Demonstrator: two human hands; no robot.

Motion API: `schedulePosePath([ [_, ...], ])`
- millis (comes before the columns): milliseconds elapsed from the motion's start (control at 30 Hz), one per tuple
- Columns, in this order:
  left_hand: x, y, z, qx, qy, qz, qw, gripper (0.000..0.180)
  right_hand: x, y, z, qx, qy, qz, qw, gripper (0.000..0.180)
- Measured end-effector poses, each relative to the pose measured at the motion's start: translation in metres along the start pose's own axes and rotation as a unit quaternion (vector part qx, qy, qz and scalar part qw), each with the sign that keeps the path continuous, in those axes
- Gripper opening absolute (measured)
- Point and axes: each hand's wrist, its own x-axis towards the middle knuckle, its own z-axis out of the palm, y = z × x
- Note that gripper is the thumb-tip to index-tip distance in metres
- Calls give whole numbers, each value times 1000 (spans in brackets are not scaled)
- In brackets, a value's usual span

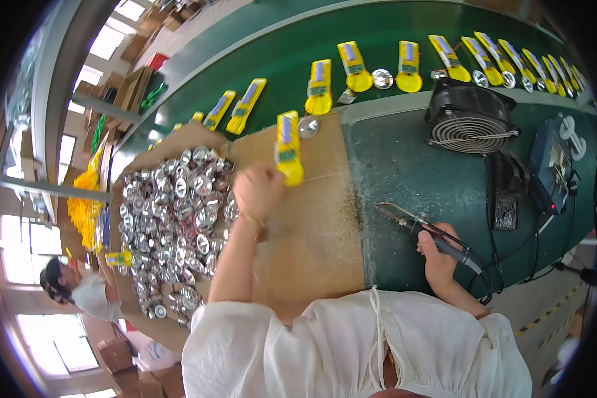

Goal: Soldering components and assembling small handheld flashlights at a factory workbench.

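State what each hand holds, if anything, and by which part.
The right hand holds the soldering iron by its dark handle. The left hand, blurred, is at the rounded end of a yellow piece; whether it grips is unclear.

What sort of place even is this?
Probably a factory assembly workshop: yellow plastic-looking housings line a long green work surface, small round silvery parts lie heaped at left, and the right hand holds what looks like a dark-handled soldering iron.
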Motion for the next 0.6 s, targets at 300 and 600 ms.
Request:
schedulePosePath([
  [300,-128,23,-18,-100,133,-32,986,18,-1,-3,5,22,5,-37,999,14],
  [600,-55,-18,-31,267,40,-69,960,41,-20,-12,11,41,-23,-32,998,14],
])
